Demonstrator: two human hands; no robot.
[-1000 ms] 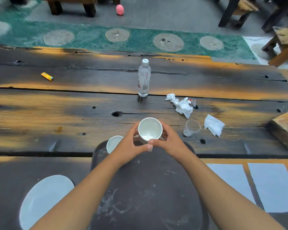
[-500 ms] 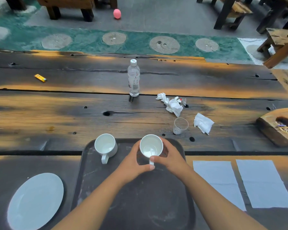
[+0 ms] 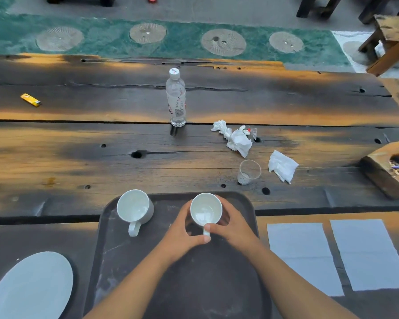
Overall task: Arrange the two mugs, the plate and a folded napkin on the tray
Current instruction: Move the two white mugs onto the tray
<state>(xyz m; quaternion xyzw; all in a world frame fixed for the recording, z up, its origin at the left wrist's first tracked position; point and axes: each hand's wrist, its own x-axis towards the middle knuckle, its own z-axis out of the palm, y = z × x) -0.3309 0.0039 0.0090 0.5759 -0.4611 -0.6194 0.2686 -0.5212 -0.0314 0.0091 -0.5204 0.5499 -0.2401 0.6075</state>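
A dark tray (image 3: 129, 254) lies on the wooden table in front of me. Two white mugs stand upright at its far end. The left mug (image 3: 134, 209) stands alone with its handle toward me. Both hands wrap the right mug (image 3: 205, 211): my left hand (image 3: 182, 236) on its left side, my right hand (image 3: 232, 226) on its right side, thumbs at the handle. A white plate (image 3: 30, 287) lies on the table left of the tray. Two flat napkins (image 3: 303, 256) (image 3: 369, 252) lie to the right of the tray.
Beyond the tray stand a small clear cup (image 3: 248, 172) and a water bottle (image 3: 176, 97). Crumpled tissues (image 3: 237, 139) (image 3: 282, 165) lie near the cup. A yellow lighter (image 3: 30, 100) is far left, a wooden block (image 3: 389, 169) at the right edge.
The right mug has come down from above the tray's far edge onto the tray's far right part, still held in both hands. The view has shifted, so the left mug shows fully.
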